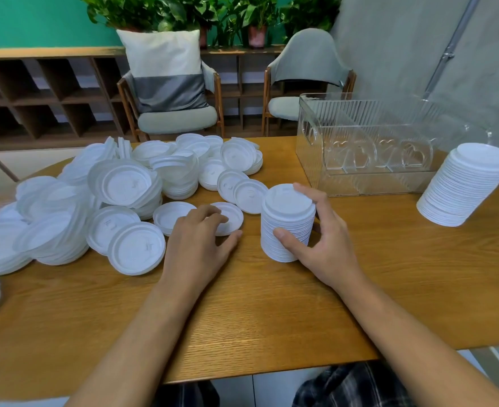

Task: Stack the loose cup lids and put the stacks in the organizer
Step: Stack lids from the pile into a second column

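Right hand [327,239] grips the lid stack [286,227]; left hand [198,239] curls over, perhaps pinching, a loose lid [235,214].

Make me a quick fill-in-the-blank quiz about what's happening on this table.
The right hand grips a short stack of white ____.
The left hand holds a single lid lying on the wooden ____.
The taller stack stands to the ____ of the clear organizer.
Missing words: lids; table; right.
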A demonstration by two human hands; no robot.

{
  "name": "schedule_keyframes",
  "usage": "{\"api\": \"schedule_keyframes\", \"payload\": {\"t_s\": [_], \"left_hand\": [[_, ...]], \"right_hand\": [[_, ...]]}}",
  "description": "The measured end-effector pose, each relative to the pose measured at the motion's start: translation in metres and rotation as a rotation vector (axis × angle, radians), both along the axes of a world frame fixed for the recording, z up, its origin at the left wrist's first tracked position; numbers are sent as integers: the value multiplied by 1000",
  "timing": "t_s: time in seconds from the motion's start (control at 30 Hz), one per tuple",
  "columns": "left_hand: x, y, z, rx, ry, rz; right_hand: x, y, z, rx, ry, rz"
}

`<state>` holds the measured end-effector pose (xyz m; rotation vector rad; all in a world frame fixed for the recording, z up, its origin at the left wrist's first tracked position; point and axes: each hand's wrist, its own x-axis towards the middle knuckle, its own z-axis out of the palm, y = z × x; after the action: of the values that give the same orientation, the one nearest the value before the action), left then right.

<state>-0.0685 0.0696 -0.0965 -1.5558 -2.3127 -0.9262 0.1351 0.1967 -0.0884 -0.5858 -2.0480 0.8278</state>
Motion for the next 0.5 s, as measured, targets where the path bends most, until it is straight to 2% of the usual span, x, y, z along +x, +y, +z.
{"api": "schedule_keyframes", "payload": {"t_s": [0.13,0.27,0.4,0.5], "left_hand": [[-3,-1,0,-53,-91,36],[-2,-2,3,-30,-63,-40],[1,0,4,101,-7,-33],[5,3,9,234,-133,-77]], "right_hand": [[0,0,-1,-3,5,1],[-1,1,-2,-9,1,7],[-1,1,-2,-6,16,16],[-1,0,0,-8,33,17]]}}
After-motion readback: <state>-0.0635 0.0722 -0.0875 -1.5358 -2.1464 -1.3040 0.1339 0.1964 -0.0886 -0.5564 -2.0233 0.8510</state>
